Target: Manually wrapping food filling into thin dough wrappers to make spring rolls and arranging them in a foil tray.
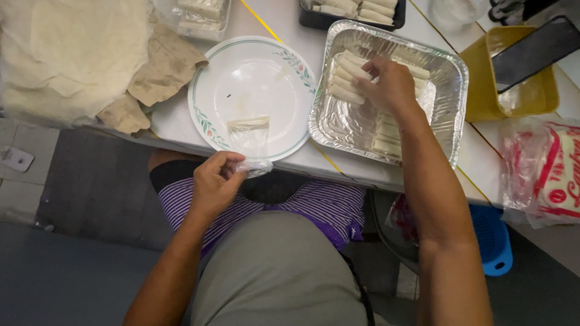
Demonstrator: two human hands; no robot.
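Nearest the body, the left hand (pixel 214 181) is curled, thumb and fingers pinching the near end of a clear plastic bag (pixel 251 148) that droops over the table edge (pixel 181 142) above the lap; the bag's far end lies on the white plate (pixel 254 72), which overhangs that edge slightly. The bag is limp and see-through, with a pale strip across its top. Farther out, the right hand (pixel 389 84) reaches into the foil tray (pixel 450 84), fingers bunched on the end of a pale spring roll (pixel 353 67) in the far row; the roll is slim, smooth and off-white, lying touching its neighbours. A second stack of rolls (pixel 386 133) lies by the tray's near wall, with bare foil to the left of both. Beyond, a black tray of rolls (pixel 353 11) sits at the table's far side, a yellow tub (pixel 513 90) just right of the foil tray.
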